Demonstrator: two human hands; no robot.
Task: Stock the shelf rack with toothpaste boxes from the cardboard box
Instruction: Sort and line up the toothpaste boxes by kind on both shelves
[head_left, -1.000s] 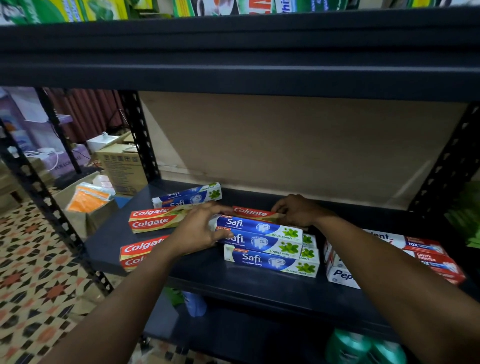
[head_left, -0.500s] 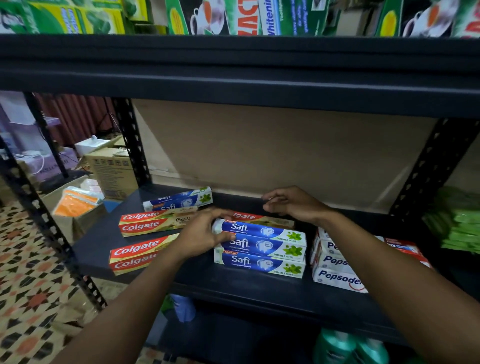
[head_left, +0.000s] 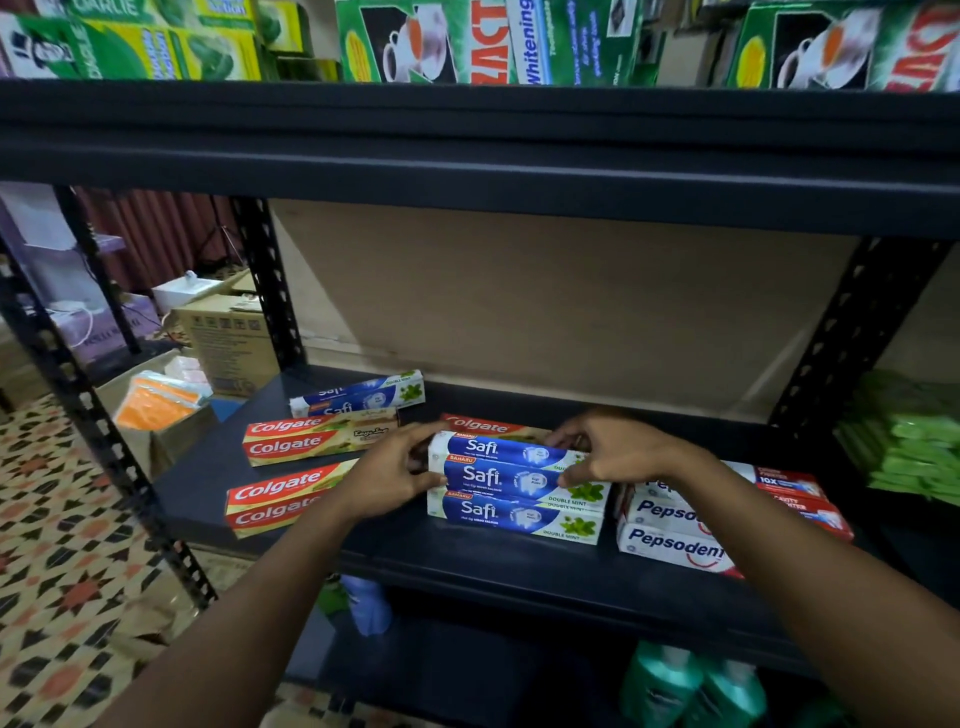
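Observation:
A stack of blue and white Safi toothpaste boxes (head_left: 498, 478) lies mid-shelf on the black shelf rack (head_left: 519, 577). My left hand (head_left: 389, 475) grips the stack's left end, thumb in front and fingers over the top. My right hand (head_left: 618, 452) grips the right end of the upper Safi boxes the same way. Red Colgate boxes lie to the left in two pairs (head_left: 311, 441) (head_left: 275, 501), and one more Colgate box (head_left: 483, 426) sits behind the stack. A single Safi box (head_left: 363, 397) lies at the back. Pepsodent boxes (head_left: 670, 540) are stacked on the right.
Green tea and toothpaste cartons (head_left: 467, 41) fill the shelf above. A brown cardboard box (head_left: 228, 343) and an open box with orange packets (head_left: 161, 405) stand on the patterned floor at left. Teal bottles (head_left: 691, 691) sit on the shelf below. Green packs (head_left: 909, 447) lie at right.
My right hand came forward from behind the stack and now holds the right end of the upper Safi boxes. My left hand stays on the left end.

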